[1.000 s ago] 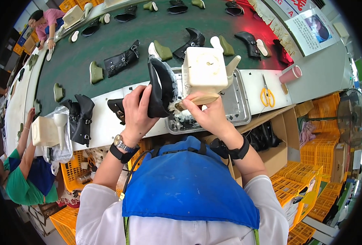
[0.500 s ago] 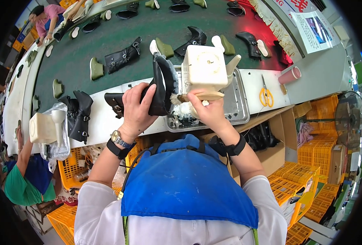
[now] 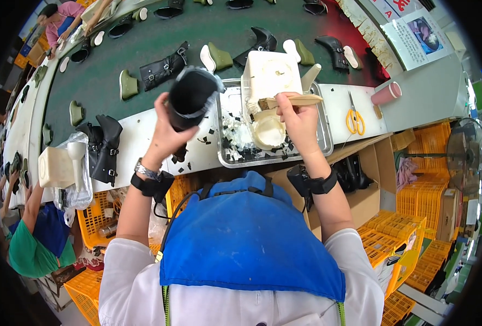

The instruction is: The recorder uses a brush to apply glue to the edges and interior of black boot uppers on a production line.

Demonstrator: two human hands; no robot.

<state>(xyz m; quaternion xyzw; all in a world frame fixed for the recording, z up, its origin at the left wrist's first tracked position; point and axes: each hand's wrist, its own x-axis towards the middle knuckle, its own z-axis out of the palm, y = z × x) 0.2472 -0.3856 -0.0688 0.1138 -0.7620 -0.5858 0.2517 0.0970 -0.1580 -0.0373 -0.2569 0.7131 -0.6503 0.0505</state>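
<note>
Two hands are busy here. The left hand (image 3: 167, 127) wraps tight around a black boot upper (image 3: 193, 96) and holds it up over the white bench edge, beside the metal tray (image 3: 328, 142). The boot looks soft and bendy, light too, so the thick rim is a good place to hold. The right hand (image 3: 298, 119) pinches a wooden brush (image 3: 290, 101) by the white glue pot (image 3: 269, 76). A moment ago the boot was lower and the brush touched it; now they are apart.

Green conveyor belt (image 3: 143, 43), white workbench (image 3: 143, 146), orange crates (image 3: 409, 250) beneath.
</note>
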